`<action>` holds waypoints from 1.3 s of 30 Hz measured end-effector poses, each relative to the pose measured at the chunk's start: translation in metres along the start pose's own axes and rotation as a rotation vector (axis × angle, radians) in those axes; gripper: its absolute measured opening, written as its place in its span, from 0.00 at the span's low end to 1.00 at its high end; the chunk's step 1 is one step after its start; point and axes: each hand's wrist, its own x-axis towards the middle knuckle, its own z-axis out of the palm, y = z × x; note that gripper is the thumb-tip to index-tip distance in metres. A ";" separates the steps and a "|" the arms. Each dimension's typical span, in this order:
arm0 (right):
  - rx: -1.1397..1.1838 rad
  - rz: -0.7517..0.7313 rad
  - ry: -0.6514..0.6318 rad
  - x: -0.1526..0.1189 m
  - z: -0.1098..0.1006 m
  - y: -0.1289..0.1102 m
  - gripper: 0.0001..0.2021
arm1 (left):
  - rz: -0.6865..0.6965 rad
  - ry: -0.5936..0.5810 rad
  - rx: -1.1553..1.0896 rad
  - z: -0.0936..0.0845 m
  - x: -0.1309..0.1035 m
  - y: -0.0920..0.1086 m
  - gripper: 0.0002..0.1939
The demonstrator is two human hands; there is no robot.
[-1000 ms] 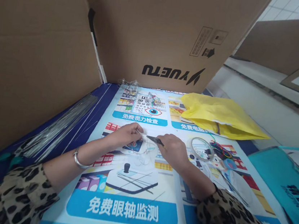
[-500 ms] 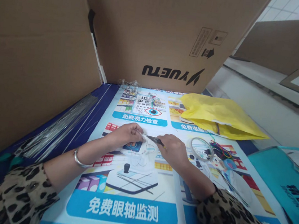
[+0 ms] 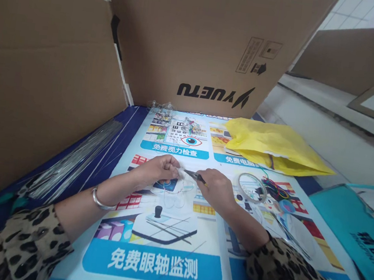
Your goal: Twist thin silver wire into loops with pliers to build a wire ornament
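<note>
While the left hand (image 3: 158, 169) pinches a thin wire piece (image 3: 174, 188) between closed fingertips near the middle of the desk, it would do well to keep that pinch low and steady against the printed poster (image 3: 153, 263), since the piece is fine and springy by the look of it. What exactly the fingertips clamp is too small to tell. Just right of it, the right hand (image 3: 216, 190) is closed round a slim dark tool (image 3: 192, 174) whose tip points left and meets the wire at the left fingertips; short, small strokes seem wisest there.

For room, a bundle of metal rods (image 3: 71, 162) lies along the desk's left edge under the cardboard wall (image 3: 45, 72), so the left elbow has little play. Open poster lies toward the near edge. To the right sit a tape ring (image 3: 252, 187), coloured wires (image 3: 275, 187) and a yellow bag (image 3: 275, 144) toward the far right corner.
</note>
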 end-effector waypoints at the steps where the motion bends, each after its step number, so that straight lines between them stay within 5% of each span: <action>1: 0.007 0.003 0.001 0.000 0.000 0.000 0.08 | 0.005 -0.003 -0.001 0.000 0.000 0.000 0.15; 39: 0.014 0.000 -0.002 -0.001 0.003 0.005 0.09 | -0.037 -0.050 -0.165 -0.004 -0.002 0.010 0.16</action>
